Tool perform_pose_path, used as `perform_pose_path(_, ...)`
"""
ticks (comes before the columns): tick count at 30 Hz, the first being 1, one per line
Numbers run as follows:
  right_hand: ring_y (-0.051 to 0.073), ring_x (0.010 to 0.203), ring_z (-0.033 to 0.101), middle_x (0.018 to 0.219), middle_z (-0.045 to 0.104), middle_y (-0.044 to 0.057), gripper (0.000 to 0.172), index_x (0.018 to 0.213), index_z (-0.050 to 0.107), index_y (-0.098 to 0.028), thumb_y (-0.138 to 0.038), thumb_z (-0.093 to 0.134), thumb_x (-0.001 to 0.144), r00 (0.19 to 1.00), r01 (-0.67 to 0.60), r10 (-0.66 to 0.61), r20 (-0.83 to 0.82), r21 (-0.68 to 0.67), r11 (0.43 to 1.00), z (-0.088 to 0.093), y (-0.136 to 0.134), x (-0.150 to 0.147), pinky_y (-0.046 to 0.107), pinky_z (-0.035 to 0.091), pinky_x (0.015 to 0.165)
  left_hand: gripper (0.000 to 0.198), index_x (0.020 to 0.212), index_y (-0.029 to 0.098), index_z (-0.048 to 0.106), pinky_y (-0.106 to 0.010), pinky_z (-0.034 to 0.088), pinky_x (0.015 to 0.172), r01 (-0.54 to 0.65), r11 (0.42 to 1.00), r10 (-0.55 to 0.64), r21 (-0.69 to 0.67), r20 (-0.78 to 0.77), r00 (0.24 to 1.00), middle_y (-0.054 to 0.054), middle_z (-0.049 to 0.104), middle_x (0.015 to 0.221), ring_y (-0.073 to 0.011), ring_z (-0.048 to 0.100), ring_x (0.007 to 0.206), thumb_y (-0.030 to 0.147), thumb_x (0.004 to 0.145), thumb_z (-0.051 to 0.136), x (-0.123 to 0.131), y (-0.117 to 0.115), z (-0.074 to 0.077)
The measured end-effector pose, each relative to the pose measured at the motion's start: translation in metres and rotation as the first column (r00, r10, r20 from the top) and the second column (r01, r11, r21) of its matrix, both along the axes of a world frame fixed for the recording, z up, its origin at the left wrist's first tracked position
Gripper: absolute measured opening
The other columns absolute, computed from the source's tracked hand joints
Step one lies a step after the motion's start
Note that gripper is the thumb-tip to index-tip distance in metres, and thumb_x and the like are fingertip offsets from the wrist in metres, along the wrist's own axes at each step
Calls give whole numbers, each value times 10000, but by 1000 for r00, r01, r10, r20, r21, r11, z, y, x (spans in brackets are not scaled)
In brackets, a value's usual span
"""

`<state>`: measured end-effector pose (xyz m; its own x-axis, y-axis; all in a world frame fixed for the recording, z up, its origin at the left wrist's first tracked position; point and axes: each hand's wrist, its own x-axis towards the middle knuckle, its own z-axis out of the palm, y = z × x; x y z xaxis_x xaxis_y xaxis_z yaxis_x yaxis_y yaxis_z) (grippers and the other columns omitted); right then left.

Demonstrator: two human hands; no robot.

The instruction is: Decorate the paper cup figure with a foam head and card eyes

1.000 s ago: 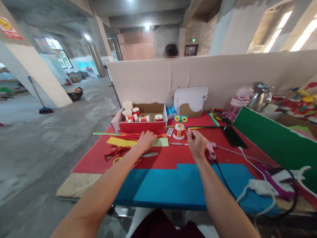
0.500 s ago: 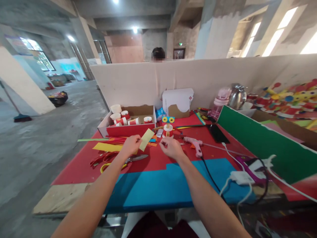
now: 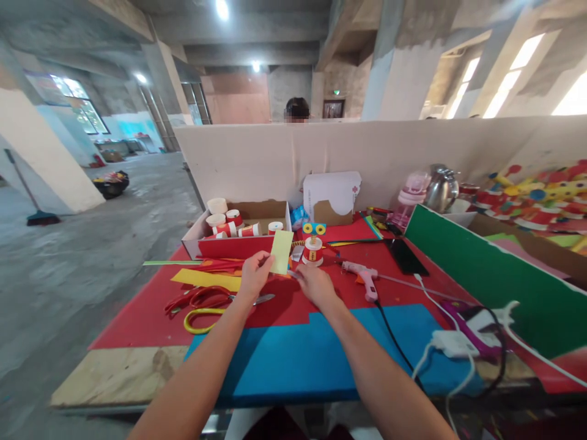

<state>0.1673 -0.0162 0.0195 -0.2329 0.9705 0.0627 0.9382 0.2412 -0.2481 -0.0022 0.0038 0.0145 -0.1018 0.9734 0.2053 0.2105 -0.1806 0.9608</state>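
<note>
My left hand (image 3: 255, 275) pinches a pale yellow-green piece of paper (image 3: 282, 252), held upright above the table. Just right of it, my right hand (image 3: 316, 284) has its fingers pinched together; a small greyish thing shows at the fingertips, too small to name. Behind my right hand stands a red and white paper cup (image 3: 313, 253), topped by a blue strip with two yellow ring eyes (image 3: 314, 229). Scissors with yellow handles (image 3: 195, 321) lie partly under my left forearm, beside red-handled scissors (image 3: 199, 298). A pink glue gun (image 3: 362, 273) rests right of my right hand.
An open box (image 3: 238, 245) of paper cups stands at the back left. Yellow paper (image 3: 202, 279) lies before it. On the right are a black phone (image 3: 408, 256), white chargers with cables (image 3: 452, 343) and a green-sided box (image 3: 477, 278). A white partition (image 3: 238, 159) stands behind.
My left hand has moved right with the paper, which has turned more upright. My right hand has dropped slightly, uncovering more of the cup. The view has tilted slightly.
</note>
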Motion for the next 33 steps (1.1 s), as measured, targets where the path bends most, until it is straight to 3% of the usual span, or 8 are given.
perform_pose_path(6,242,957,601,1050,646,102,244,967,588,-209,-393,558,809,999,38,-40,17,89,995,4,1,4,286,421,694,289,683,178,562,-199,427,439,-3,998,12,-65,149,989,47,530,514,-89,475,438,461,651,608,3,-4,-13)
perform_pose_path(10,213,779,630,861,677,73,88,810,596,-197,-249,581,741,997,78,-78,-12,-30,997,4,4,24,256,380,579,281,674,172,562,-189,440,438,-39,998,48,-54,172,984,43,541,520,-83,482,443,447,644,609,3,-4,-13)
perform_pose_path(16,126,550,594,559,628,-11,127,565,540,-190,-160,589,679,945,9,-36,-326,-83,997,-3,8,31,199,351,483,262,676,173,570,-180,434,431,-51,998,57,-41,190,980,47,543,532,-76,473,448,433,654,596,4,-4,-10)
perform_pose_path(20,112,433,564,434,559,-53,162,575,477,-199,-143,586,682,819,19,-151,-554,-237,971,-4,6,25,188,378,439,277,680,169,575,-181,440,438,-60,997,67,-42,194,979,39,548,544,-85,486,476,443,653,603,3,-5,-8)
perform_pose_path(23,125,431,578,458,570,-49,76,691,508,-201,-212,562,743,641,-77,-220,-735,-347,935,-6,8,20,207,435,438,289,680,168,577,-184,447,448,-47,998,54,-37,210,976,42,539,539,-83,479,479,452,648,616,3,-6,-8)
perform_pose_path(25,116,440,576,515,591,-38,91,750,539,-193,-278,536,782,527,-110,-238,-815,-343,933,-7,11,19,211,452,440,301,678,167,575,-182,435,438,-19,999,29,-45,245,969,41,545,542,-80,475,472,460,639,631,3,-6,-7)
perform_pose_path(30,65,398,467,551,576,-21,216,671,567,-167,-368,585,747,404,63,-211,-890,-203,977,-6,20,25,173,376,394,358,738,163,551,-169,376,388,158,981,-110,-111,352,929,48,564,539,-62,460,408,467,603,684,6,-11,-3)
perform_pose_path(33,75,432,483,610,608,17,370,730,603,-151,-513,532,769,251,-30,-231,-940,-246,969,-2,19,26,196,397,429,417,777,171,516,-166,368,382,266,946,-184,-185,368,911,61,563,535,-66,473,397,488,586,707,9,-16,1)
